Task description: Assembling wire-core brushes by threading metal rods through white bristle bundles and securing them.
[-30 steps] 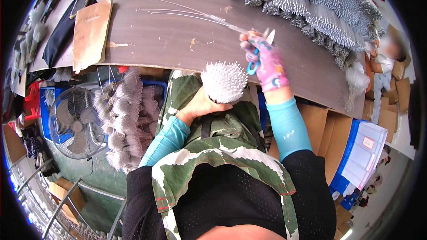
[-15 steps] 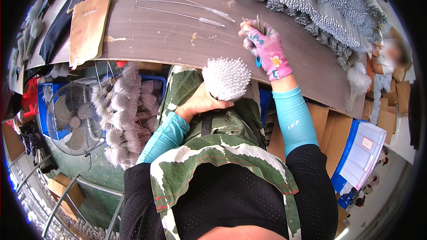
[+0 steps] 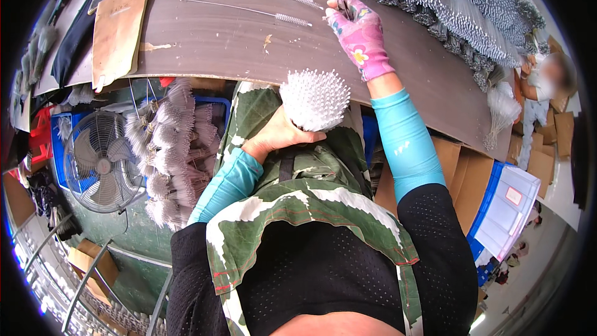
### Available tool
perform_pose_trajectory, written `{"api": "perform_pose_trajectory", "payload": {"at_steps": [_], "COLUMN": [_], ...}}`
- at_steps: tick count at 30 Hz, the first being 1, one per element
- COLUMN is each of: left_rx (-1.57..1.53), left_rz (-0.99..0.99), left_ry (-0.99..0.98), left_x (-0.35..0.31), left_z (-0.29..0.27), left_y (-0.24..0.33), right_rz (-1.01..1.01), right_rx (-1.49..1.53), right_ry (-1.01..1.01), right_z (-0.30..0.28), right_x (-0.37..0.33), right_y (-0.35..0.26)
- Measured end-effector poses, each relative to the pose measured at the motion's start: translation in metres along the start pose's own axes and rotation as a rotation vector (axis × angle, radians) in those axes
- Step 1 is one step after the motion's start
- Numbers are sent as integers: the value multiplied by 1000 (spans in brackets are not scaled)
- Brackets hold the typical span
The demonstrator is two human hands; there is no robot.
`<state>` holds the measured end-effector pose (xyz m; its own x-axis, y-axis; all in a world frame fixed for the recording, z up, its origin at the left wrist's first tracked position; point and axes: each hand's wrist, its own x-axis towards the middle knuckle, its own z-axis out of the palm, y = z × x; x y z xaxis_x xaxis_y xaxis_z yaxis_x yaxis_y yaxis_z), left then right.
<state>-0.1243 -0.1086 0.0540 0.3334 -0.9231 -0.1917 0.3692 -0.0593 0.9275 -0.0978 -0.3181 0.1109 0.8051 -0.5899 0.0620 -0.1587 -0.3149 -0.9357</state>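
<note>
My left hand (image 3: 283,130) is bare and wrapped round a thick bundle of small wire brushes (image 3: 315,101), held upright in front of my apron with the white bristly ends on top. A pink flowered glove covers my right hand (image 3: 359,40), raised over the table. Its fingers close on a narrow pointed metal tool (image 3: 344,6), mostly hidden in the palm. The fingertips are beside the bristled end of a loose wire brush (image 3: 301,0). Close by lies another loose brush (image 3: 292,19), its looped wire end pointing left.
Large stacks of bundled wire brushes (image 3: 448,9) fill the table's far right. A brown paper sheet (image 3: 118,34) lies at the left of the table (image 3: 217,50). Below stand a fan (image 3: 102,165), hanging brush bundles (image 3: 171,137) and a cardboard box (image 3: 451,180). Another person (image 3: 550,81) is at far right.
My right hand has moved up and slightly left, to the loose brushes' bristled ends. The pointed blades and a blue loop seen earlier are now mostly hidden. My left hand still holds the bundle.
</note>
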Motion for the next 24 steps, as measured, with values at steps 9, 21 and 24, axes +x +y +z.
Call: {"api": "perform_pose_trajectory", "payload": {"at_steps": [9,21,24], "left_rx": [-33,1429,1551], "left_rz": [46,579,612], "left_ry": [12,837,807], "left_x": [-9,-1,25], "left_z": [5,-75,-105], "left_y": [-1,115,110], "right_rz": [-370,-371,-317], "right_rx": [-400,-437,-382], "right_ry": [-149,-156,-168], "right_z": [1,-5,-12], "right_x": [-15,-14,-18], "right_y": [-13,-7,-8]}}
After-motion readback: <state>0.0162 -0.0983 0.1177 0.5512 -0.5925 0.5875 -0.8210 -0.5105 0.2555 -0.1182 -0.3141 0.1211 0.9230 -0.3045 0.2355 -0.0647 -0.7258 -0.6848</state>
